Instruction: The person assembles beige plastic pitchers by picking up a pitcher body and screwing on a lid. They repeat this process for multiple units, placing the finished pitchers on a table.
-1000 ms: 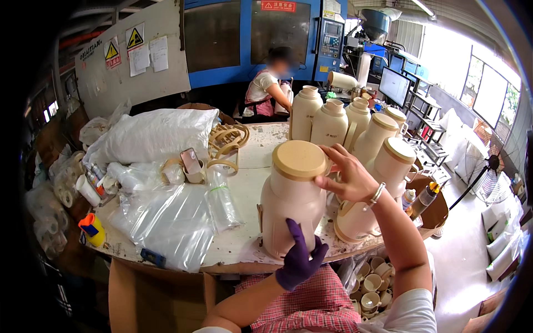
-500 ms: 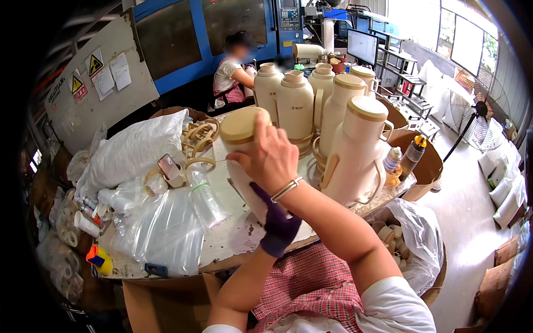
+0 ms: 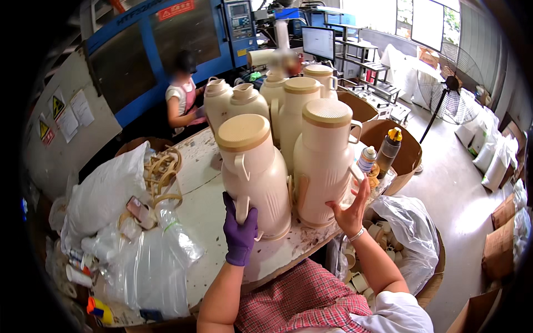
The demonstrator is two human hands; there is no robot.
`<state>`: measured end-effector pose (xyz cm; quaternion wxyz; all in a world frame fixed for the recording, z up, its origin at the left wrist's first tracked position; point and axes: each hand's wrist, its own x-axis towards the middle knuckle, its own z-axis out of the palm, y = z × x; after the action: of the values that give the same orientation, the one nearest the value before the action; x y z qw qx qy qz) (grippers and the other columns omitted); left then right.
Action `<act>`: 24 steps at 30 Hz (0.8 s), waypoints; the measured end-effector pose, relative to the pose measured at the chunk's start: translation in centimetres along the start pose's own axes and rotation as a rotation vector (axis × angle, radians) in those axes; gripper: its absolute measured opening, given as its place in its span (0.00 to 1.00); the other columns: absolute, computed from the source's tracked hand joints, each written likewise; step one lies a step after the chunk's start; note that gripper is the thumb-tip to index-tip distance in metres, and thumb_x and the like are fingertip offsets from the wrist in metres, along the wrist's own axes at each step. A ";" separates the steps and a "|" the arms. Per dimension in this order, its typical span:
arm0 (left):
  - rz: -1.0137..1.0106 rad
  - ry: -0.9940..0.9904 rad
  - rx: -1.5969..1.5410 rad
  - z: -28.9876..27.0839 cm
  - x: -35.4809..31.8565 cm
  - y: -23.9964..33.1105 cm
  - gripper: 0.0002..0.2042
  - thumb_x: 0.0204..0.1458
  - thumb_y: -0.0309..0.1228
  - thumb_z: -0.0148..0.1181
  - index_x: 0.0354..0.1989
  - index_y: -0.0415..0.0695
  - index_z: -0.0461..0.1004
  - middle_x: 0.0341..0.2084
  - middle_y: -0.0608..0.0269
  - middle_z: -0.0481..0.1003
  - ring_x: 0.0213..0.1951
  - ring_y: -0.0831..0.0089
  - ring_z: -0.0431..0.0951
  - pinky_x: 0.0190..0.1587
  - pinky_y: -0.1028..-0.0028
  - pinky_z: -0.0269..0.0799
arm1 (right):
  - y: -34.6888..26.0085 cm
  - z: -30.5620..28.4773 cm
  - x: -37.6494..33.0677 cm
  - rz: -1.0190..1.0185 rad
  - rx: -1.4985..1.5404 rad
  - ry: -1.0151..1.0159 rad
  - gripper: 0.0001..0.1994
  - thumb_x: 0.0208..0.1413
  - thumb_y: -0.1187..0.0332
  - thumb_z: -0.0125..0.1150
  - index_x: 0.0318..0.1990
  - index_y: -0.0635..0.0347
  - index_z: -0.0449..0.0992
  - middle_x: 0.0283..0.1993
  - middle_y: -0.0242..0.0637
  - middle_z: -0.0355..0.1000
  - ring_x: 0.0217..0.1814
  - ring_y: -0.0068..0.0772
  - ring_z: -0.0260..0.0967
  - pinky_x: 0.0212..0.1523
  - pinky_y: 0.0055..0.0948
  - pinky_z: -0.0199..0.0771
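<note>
Two cream jugs at the near counter (image 3: 211, 188) edge. Left hand (image 3: 240, 236), purple-gloved, grips the handle of the left jug (image 3: 252, 172); right hand (image 3: 351, 210) lies open-palmed on the right jug (image 3: 325, 161) at its 4 o'clock. Looks like lining-up — next calls for a steady push, bases flat.

At the upper left of the frame I saw two yellow triangular warning signs (image 3: 51, 116) beside white paper sheets (image 3: 75, 115) on a grey panel. A red rectangular label (image 3: 176, 9) sat on the blue machine at top, and a white-lit computer monitor (image 3: 318, 43) stood top centre.
</note>
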<state>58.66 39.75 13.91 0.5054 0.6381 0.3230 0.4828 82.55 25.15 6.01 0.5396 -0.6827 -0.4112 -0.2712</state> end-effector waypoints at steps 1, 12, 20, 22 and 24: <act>-0.017 -0.013 -0.026 0.8 0.6 -0.2 0.36 0.49 0.23 0.56 0.69 0.46 0.51 0.21 0.71 0.67 0.15 0.84 0.63 0.17 0.79 0.62 | 1.3 0.1 0.6 0.008 -0.011 -0.004 0.61 0.33 0.60 0.80 0.71 0.58 0.38 0.71 0.53 0.41 0.66 0.50 0.54 0.55 0.46 0.67; 0.107 -0.114 -0.220 8.4 4.7 -3.4 0.28 0.60 0.33 0.53 0.67 0.41 0.53 0.26 0.66 0.71 0.21 0.78 0.69 0.27 0.74 0.69 | 4.5 0.1 6.7 0.101 -0.197 -0.182 0.46 0.43 0.76 0.68 0.71 0.55 0.48 0.75 0.54 0.37 0.76 0.53 0.38 0.70 0.40 0.49; 1.018 0.285 0.477 9.5 29.4 3.5 0.24 0.51 0.30 0.57 0.58 0.40 0.63 0.51 0.48 0.70 0.55 0.53 0.68 0.60 0.57 0.60 | -3.3 -4.9 -6.2 0.204 0.171 -0.623 0.24 0.41 0.75 0.71 0.50 0.61 0.73 0.64 0.54 0.58 0.57 0.45 0.69 0.52 0.37 0.73; 0.975 0.177 0.954 10.1 33.1 1.9 0.28 0.51 0.35 0.56 0.62 0.43 0.61 0.54 0.50 0.68 0.59 0.57 0.64 0.65 0.54 0.51 | -4.1 -4.9 -6.8 0.079 0.208 -0.694 0.20 0.41 0.75 0.71 0.45 0.61 0.76 0.61 0.52 0.62 0.49 0.41 0.74 0.45 0.33 0.78; 0.920 0.035 1.229 9.2 34.4 0.5 0.25 0.53 0.40 0.54 0.59 0.46 0.64 0.50 0.52 0.71 0.56 0.62 0.68 0.68 0.53 0.44 | -4.3 -5.8 -7.3 0.007 0.186 -0.750 0.16 0.41 0.76 0.70 0.42 0.60 0.78 0.59 0.51 0.65 0.45 0.39 0.76 0.42 0.32 0.79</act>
<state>78.54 67.53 24.13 -0.1973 0.8666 0.2432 0.3884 75.53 17.96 3.83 0.4122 -0.6840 -0.6007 0.0378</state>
